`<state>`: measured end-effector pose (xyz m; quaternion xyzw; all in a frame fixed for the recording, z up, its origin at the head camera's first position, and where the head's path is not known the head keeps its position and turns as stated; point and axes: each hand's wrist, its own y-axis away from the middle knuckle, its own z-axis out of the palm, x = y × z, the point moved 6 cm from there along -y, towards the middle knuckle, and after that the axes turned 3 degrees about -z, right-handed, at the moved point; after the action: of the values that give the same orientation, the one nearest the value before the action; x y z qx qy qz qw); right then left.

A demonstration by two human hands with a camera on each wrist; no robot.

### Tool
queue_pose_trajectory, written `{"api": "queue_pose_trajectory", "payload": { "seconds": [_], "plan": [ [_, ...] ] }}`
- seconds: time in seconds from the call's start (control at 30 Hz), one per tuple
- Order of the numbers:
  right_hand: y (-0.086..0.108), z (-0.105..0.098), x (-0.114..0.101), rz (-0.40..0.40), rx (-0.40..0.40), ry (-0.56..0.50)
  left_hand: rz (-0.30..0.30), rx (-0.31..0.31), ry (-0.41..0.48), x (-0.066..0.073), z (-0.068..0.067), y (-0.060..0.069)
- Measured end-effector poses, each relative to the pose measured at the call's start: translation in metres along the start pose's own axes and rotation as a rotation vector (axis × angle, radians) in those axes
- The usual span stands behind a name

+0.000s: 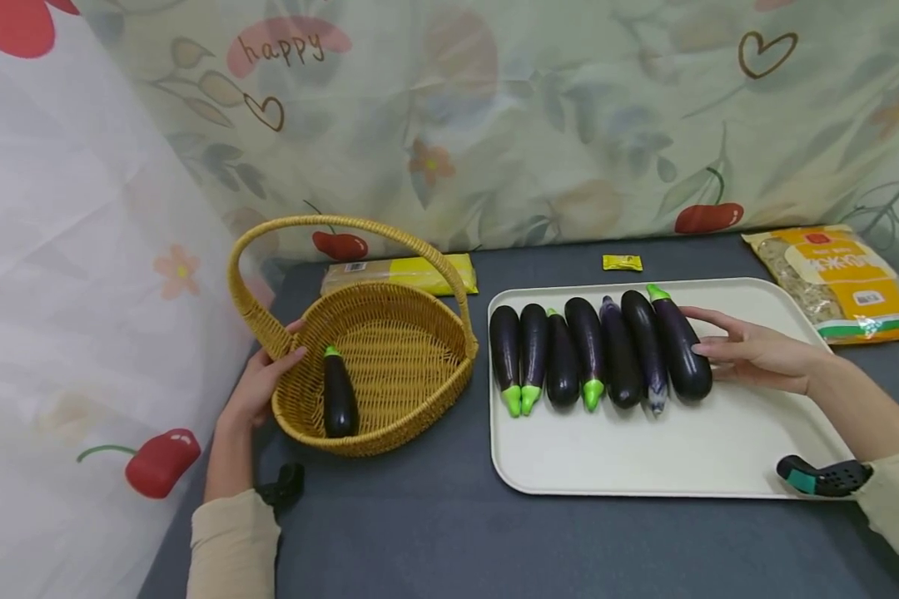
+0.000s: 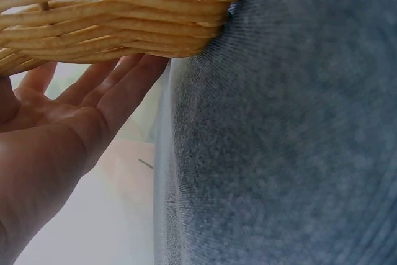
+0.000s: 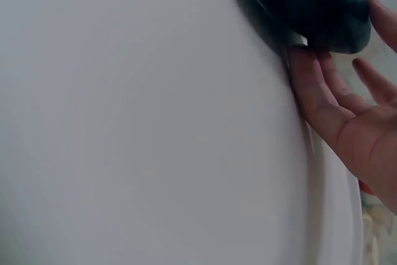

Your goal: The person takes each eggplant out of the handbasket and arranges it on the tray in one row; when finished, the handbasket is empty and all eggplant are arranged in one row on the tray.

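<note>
On the left, my left hand (image 1: pixel 258 383) holds the wicker basket (image 1: pixel 412 427) at its left side near the foot of the handle. The left wrist view shows the fingers (image 2: pixel 124 91) against the outer weave. One eggplant (image 1: pixel 340 398) lies inside the basket, its green cap toward the back. Several eggplants lie side by side on the white tray (image 1: pixel 607 462). My right hand (image 1: pixel 764 353) touches the rightmost eggplant (image 1: pixel 684 353) from its right side. In the right wrist view, its thumb meets the eggplant (image 3: pixel 319 7), with fairly straight fingers (image 3: pixel 313 82) low beside it.
Behind the basket lies a yellow packet (image 1: pixel 419 273). A small yellow sachet (image 1: pixel 622 263) sits behind the tray, and a bag of dry food (image 1: pixel 842 283) is at the back right. Patterned fabric (image 1: pixel 517 125) hangs along the back and left of the dark tabletop (image 1: pixel 419 532).
</note>
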<state>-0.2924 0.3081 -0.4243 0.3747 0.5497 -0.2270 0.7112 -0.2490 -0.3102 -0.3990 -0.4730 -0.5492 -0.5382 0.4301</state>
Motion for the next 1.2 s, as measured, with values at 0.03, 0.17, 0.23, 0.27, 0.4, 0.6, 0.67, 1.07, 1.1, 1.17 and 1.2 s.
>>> {"api": "queue_pose_trajectory", "payload": {
  "seconds": [0.03, 0.17, 0.23, 0.27, 0.4, 0.6, 0.67, 1.07, 1.1, 1.17, 1.2],
  "plan": [
    [0.0, 0.0, 0.0, 0.008, 0.019, 0.015, 0.002, 0.003, 0.0, 0.0, 0.0, 0.0],
    [-0.001, -0.002, 0.001, 0.063, 0.081, 0.048, 0.003, -0.001, 0.0, 0.001, 0.0, 0.0],
    [-0.001, -0.002, 0.001, 0.083, 0.092, 0.077, 0.0, -0.005, 0.009, 0.001, 0.001, -0.001],
    [-0.002, -0.002, 0.0, 0.092, 0.095, 0.104, -0.001, -0.006, 0.01, 0.001, 0.001, -0.001],
    [-0.004, -0.004, -0.003, 0.117, 0.12, 0.269, -0.006, 0.001, 0.022, 0.001, 0.001, -0.002],
    [-0.006, -0.004, -0.006, 0.165, 0.144, 0.379, -0.006, 0.002, 0.014, 0.001, 0.001, -0.003],
    [-0.007, -0.003, -0.006, 0.173, 0.142, 0.389, -0.005, 0.001, 0.01, 0.001, 0.001, -0.003],
    [-0.008, -0.003, -0.011, 0.205, 0.166, 0.433, -0.007, 0.0, 0.012, 0.0, 0.0, -0.001],
    [-0.008, -0.003, -0.011, 0.205, 0.169, 0.432, -0.007, 0.001, 0.012, 0.0, 0.0, -0.001],
    [-0.007, -0.004, -0.012, 0.201, 0.179, 0.429, -0.008, 0.003, 0.013, 0.0, 0.0, -0.001],
    [-0.007, -0.005, -0.013, 0.197, 0.188, 0.42, -0.008, 0.003, 0.013, 0.0, 0.0, -0.001]
  ]
}}
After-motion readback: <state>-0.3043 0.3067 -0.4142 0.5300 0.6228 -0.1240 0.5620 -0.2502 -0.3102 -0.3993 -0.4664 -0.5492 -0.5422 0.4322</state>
